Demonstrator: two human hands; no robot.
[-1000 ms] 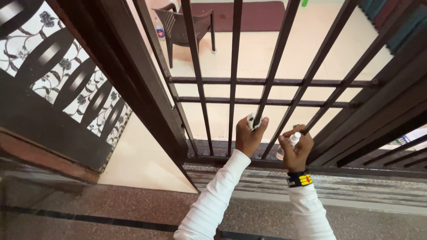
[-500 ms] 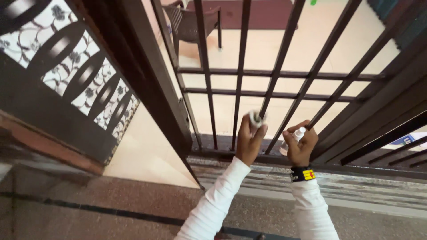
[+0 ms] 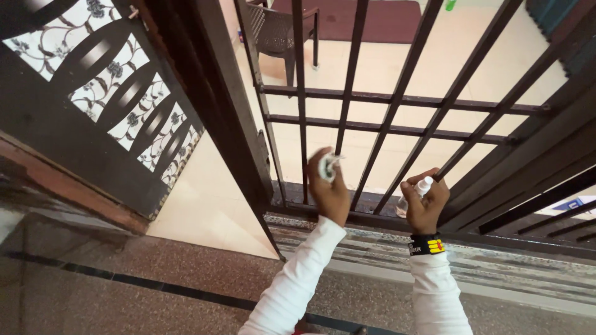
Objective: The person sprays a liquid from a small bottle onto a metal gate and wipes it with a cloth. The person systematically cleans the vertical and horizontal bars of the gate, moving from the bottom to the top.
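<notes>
cloth sits bunched in the left hand against a gate bar; better to wrap it around. right hand fingers grip the spray bottle just right.

Spray bottle mostly hidden in fist; chair cut off above.

I see a small clear spray bottle with a white top. It sits in my right hand, just in front of the dark metal gate. Past the gate's right side, low down, a bit of a white and blue package or sign peeks out. It is too small to tell more.
</notes>
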